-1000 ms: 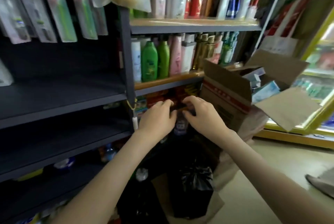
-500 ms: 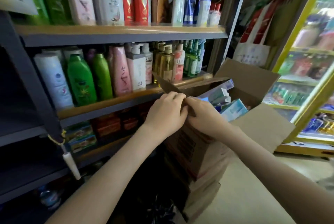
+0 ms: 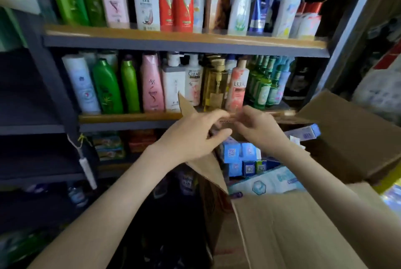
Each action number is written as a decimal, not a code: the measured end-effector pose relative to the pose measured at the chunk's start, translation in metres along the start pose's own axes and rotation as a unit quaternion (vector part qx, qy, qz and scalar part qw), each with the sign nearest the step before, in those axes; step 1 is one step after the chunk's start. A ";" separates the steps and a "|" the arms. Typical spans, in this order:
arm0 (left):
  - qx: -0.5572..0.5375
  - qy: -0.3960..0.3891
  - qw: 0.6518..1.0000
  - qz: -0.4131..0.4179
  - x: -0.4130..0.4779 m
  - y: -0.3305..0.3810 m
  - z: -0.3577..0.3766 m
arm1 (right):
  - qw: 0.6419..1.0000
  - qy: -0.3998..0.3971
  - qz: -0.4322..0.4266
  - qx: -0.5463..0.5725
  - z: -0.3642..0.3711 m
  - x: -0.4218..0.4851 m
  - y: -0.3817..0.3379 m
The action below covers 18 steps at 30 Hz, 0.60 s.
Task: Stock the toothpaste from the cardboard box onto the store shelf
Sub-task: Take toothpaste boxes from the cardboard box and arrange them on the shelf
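Observation:
The open cardboard box [image 3: 293,225] stands low at the right, its flaps spread. Inside it lie blue toothpaste cartons [image 3: 232,151], a larger pale blue pack [image 3: 269,179], and one carton [image 3: 303,134] sticking up at the far side. My left hand [image 3: 195,136] and right hand [image 3: 260,132] meet over the box's far left corner. Their fingers are curled and pinch a blurred tan strip, apparently the far flap's edge [image 3: 227,116]. The store shelf [image 3: 130,118] runs just behind them.
Shampoo and body-wash bottles [image 3: 152,86] fill the two upper shelves. Under them a lower shelf holds flat packs [image 3: 108,145]. Dark shelves [image 3: 32,116] sit at the left, where a white tag [image 3: 86,169] hangs on a string. Black bags [image 3: 162,225] lie below.
The view has come closer and above the box, showing its contents. My hands, pressed together at the flap before, are now slightly apart along its edge.

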<state>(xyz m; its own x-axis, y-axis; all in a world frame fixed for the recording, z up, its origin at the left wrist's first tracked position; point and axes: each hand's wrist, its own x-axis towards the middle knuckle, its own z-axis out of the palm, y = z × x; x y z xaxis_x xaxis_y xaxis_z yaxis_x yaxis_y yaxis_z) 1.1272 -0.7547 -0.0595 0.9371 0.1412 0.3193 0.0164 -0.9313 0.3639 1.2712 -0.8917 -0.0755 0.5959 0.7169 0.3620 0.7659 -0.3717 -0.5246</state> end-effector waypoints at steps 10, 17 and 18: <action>0.005 -0.136 0.943 -0.305 -0.022 -0.020 0.053 | 0.982 -0.144 0.094 -0.072 0.064 0.005 0.055; -0.186 -0.015 0.896 -0.403 -0.028 -0.035 0.069 | 0.960 0.091 0.113 0.241 -0.016 -0.001 0.073; -0.225 0.022 0.881 -0.415 -0.027 -0.035 0.070 | 0.946 0.101 0.108 0.289 -0.026 -0.001 0.075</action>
<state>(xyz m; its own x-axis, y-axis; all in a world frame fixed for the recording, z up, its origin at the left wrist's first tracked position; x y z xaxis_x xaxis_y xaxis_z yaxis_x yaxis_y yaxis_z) 1.1259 -0.7498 -0.1419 0.6534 0.7326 -0.1904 0.5400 -0.2750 0.7955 1.3341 -0.9357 -0.0958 0.8014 0.5129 0.3077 0.3962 -0.0699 -0.9155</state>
